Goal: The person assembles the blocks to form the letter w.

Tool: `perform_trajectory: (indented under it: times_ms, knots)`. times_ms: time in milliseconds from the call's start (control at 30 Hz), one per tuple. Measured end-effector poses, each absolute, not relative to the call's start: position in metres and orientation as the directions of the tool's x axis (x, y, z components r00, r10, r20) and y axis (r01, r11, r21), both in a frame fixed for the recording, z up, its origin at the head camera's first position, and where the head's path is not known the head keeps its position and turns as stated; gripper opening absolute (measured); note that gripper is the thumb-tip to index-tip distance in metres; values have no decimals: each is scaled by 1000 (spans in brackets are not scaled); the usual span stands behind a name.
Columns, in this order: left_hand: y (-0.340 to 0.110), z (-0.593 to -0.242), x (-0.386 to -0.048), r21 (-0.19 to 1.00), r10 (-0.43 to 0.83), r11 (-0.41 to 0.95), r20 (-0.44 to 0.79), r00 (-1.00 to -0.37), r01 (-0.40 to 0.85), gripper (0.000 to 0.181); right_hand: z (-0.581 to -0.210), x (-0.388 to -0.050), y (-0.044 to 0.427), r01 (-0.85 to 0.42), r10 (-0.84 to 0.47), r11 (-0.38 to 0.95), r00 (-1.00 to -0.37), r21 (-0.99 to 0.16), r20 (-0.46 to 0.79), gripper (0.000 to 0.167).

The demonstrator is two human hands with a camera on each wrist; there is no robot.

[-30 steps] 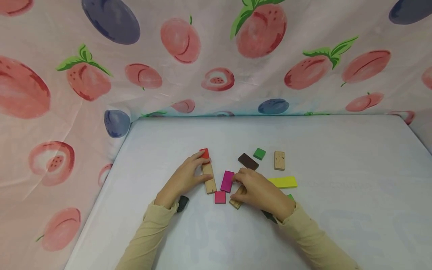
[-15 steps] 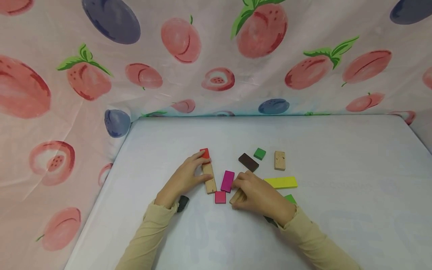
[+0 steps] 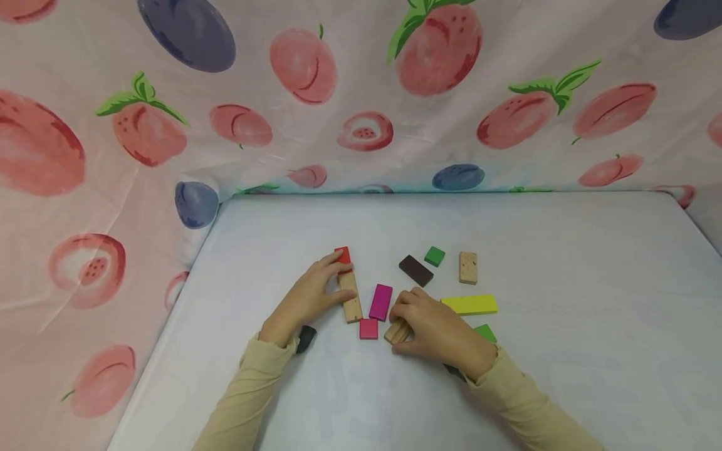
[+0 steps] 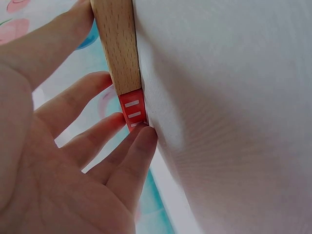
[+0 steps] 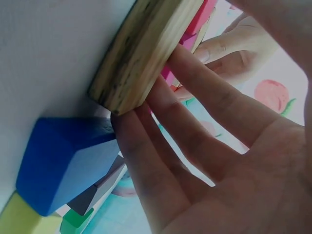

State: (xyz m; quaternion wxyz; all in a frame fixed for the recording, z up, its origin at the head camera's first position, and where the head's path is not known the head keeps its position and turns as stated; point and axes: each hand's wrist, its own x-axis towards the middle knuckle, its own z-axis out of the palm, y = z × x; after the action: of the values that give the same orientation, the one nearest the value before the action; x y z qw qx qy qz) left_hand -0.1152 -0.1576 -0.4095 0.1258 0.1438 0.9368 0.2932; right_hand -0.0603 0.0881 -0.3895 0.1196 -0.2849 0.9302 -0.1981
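My left hand (image 3: 311, 293) touches a row made of a red block (image 3: 343, 258) and a plain wooden block (image 3: 351, 304) end to end. In the left wrist view its fingers lie nearly straight along their side, several tips by the red block (image 4: 132, 107) and one digit at the wooden block (image 4: 118, 46). With fingers and thumb my right hand (image 3: 431, 322) holds another wooden block (image 3: 398, 331), seen with dark streaks in the right wrist view (image 5: 141, 58); the thumb's contact is hidden there. A pink block (image 3: 369, 329) and a magenta block (image 3: 380, 302) lie between the hands.
Right of the right hand are a yellow block (image 3: 469, 305) and a bright green block (image 3: 485, 333). Farther back lie a dark brown block (image 3: 416, 270), a green block (image 3: 434, 256) and a wooden block (image 3: 467, 268). A blue block (image 5: 68, 161) stands close by the right fingers.
The right hand has shifted slightly while staying on its wooden block, and its fingers have changed position around it. The left hand and the other blocks have stayed put.
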Motion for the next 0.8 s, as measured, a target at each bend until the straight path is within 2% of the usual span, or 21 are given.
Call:
perform_trajectory:
  times_ms: [800]
  knots:
    - [-159, -411, -116, 587, 350, 784, -148, -925, 203, 58, -382, -64, 89, -538, -614, 732, -787, -418, -64, 36]
